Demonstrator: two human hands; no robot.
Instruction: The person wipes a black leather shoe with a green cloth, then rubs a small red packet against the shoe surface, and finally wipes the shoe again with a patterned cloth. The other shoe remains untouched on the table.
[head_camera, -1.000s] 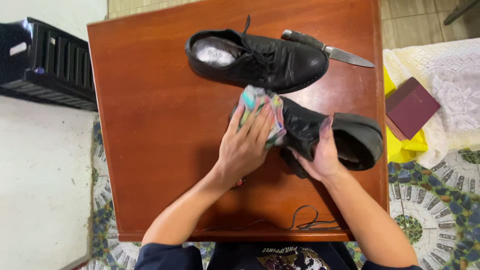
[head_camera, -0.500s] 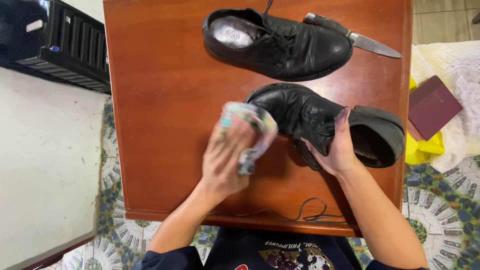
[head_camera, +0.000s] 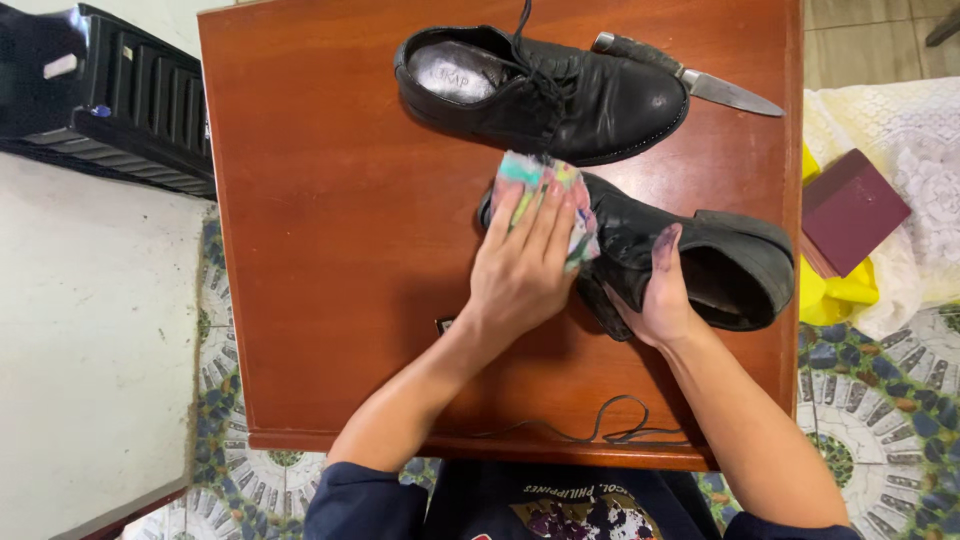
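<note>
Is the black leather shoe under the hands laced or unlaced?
Unlaced. The near black leather shoe shows no lace across its front, and a loose dark shoelace lies apart near the wooden table edge.

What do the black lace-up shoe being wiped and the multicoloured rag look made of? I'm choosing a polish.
The black lace-up shoe being wiped looks like smooth leather with a dull sheen and creases near the lacing; it could be synthetic. The multicoloured rag under the left hand looks like soft, crumpled printed cloth.
</note>
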